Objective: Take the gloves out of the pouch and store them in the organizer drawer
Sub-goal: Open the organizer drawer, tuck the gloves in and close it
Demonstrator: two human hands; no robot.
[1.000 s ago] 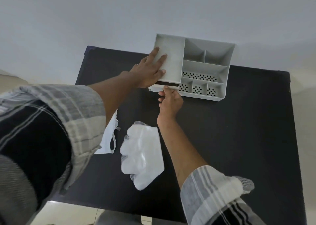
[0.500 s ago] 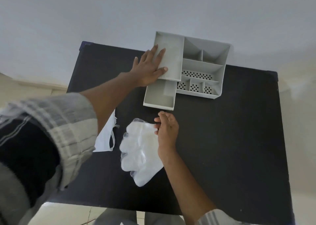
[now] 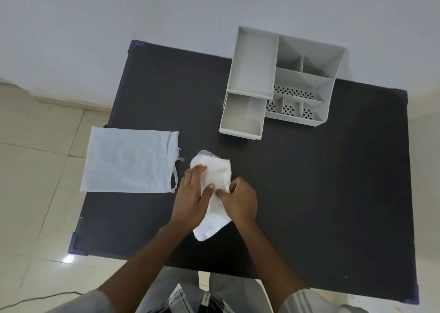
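Observation:
The translucent white gloves lie as a folded bundle on the black table, near its front middle. My left hand presses flat on the bundle's left side. My right hand pinches the bundle's right edge with curled fingers. The flat white cloth pouch lies at the table's left edge, partly hanging over it, its drawstring mouth facing the gloves. The grey organizer stands at the back of the table. Its drawer is pulled out toward me and nothing lies in it.
The organizer has several open compartments, some with perforated floors. A pale wall runs behind the table. Tiled floor shows to the left, with a thin cable at the bottom left. My legs are under the table's front edge.
My left hand left the organizer's top and came down onto the gloves. My right hand moved from the pulled-out drawer to the gloves, which are now folded narrower. The camera view shifted.

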